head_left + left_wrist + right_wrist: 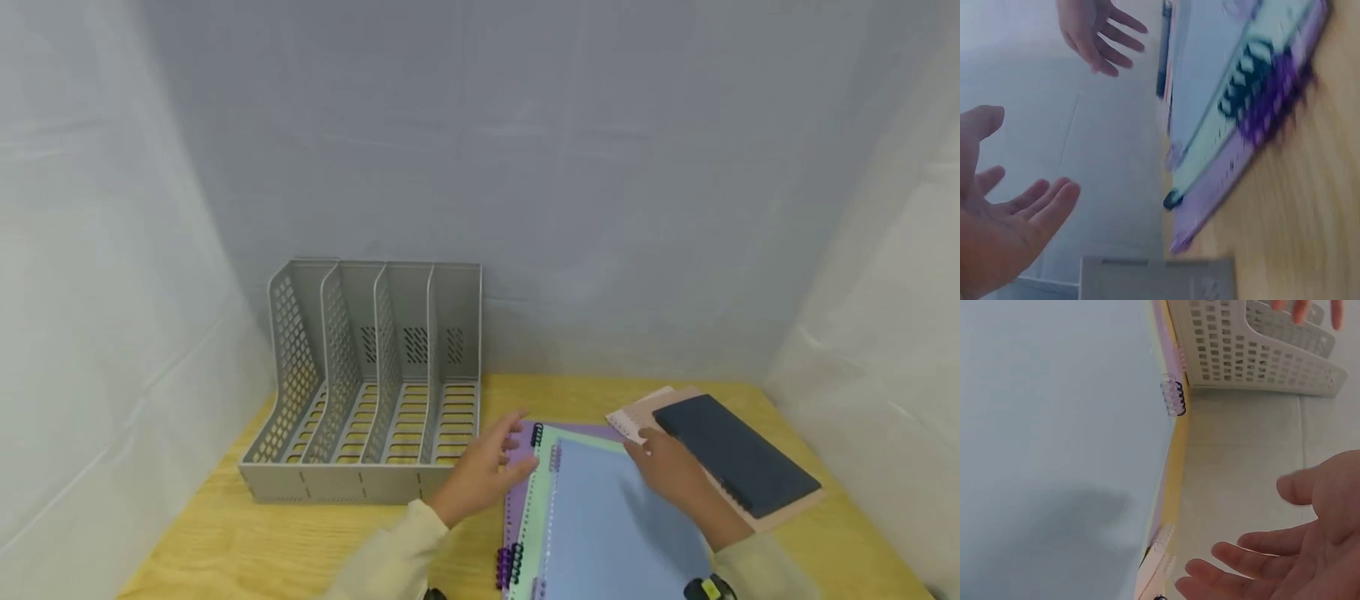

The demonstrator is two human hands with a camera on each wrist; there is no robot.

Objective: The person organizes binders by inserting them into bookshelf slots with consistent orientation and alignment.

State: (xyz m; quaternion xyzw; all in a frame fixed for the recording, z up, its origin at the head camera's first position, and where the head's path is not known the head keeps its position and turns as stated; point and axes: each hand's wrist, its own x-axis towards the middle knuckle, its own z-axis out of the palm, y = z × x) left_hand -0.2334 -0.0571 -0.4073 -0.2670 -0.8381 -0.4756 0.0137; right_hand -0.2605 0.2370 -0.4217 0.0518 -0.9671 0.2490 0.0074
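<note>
A stack of spiral notebooks lies on the table: a blue notebook (622, 525) on top, a green notebook (534, 500) beneath it, and a purple notebook (513, 512) at the bottom. My left hand (483, 467) hovers over the stack's bound left edge, fingers spread and holding nothing. Above the blue notebook's right side is my right hand (671, 471), also without anything in it. In the right wrist view the right hand (1310, 544) has its fingers loosely extended, apart from the blue cover. Both hands appear raised off the notebooks in the left wrist view.
Left of the stack stands a grey file rack (337, 483) with several upright compartments. At the right, a dark navy notebook (738, 454) rests on pale pink notebooks (791, 510). White sheeting (600, 208) encloses the wooden table (292, 550) at the back and sides.
</note>
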